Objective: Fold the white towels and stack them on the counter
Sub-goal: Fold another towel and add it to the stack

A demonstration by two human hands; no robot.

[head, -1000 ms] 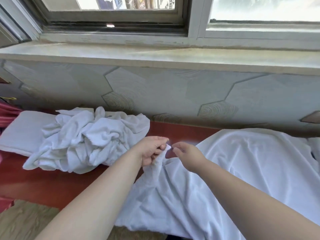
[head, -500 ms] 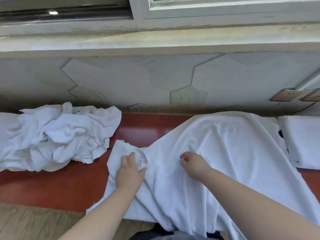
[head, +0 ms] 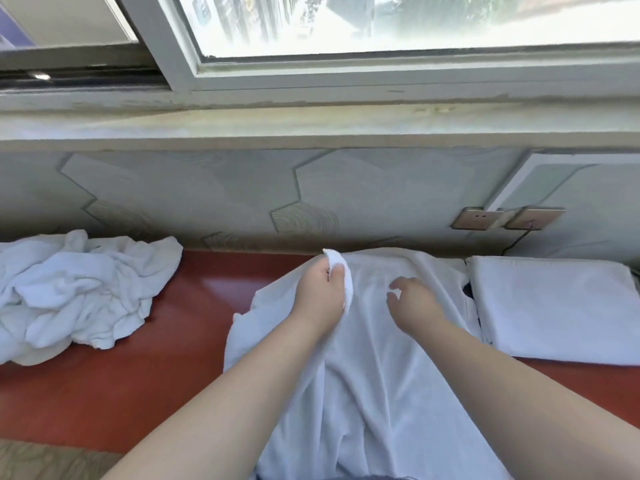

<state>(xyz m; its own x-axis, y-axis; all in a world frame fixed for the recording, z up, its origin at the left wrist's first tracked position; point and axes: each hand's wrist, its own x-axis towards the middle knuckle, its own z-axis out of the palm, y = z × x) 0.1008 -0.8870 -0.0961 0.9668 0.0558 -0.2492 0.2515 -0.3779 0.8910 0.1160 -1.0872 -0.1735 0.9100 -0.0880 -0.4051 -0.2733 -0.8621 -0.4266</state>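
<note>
We look from one head-worn camera, forward and down, close over the red table (head: 138, 375), facing the wall (head: 381, 188) and window (head: 415, 26)

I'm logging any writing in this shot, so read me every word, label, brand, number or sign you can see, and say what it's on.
No text can be read in this picture.
Spread towel: no tag or label shows.
Folded towel: no tag or label shows.
Crumpled towels: no tag or label shows.
Wall sockets: any marking is too small to read.
Window: the view outside is too blurred to read any signs.
</note>
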